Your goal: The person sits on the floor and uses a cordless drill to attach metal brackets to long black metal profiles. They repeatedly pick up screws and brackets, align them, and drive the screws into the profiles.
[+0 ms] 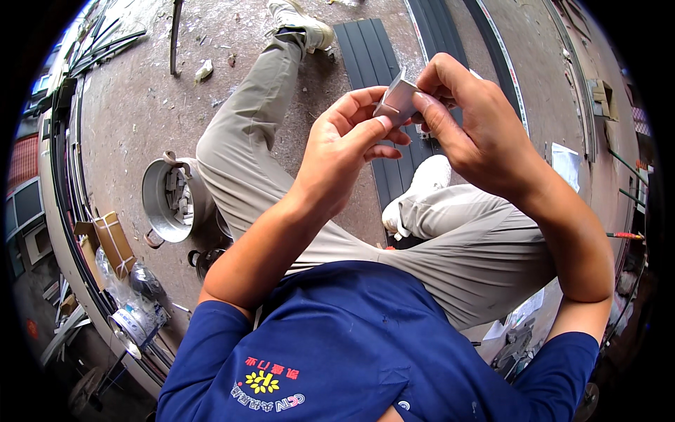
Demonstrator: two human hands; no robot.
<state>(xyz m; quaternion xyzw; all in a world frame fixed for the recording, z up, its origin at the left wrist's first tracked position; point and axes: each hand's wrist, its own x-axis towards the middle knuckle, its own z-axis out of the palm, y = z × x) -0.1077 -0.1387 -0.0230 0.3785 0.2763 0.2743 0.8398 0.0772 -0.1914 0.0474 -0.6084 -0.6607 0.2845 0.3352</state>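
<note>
Both of my hands are raised in front of me and grip one small grey metal bracket, a bent angle piece. My left hand pinches its lower left edge with thumb and fingertips. My right hand pinches its right side, with the index finger laid over the piece. I sit on a concrete floor with my legs in beige trousers stretched out below the hands. Under my legs lies a dark ribbed metal profile.
A round metal pot with several small metal pieces stands left of my left leg. Cardboard boxes and a tape roll lie further left. Long dark metal rails run along the floor at the upper right.
</note>
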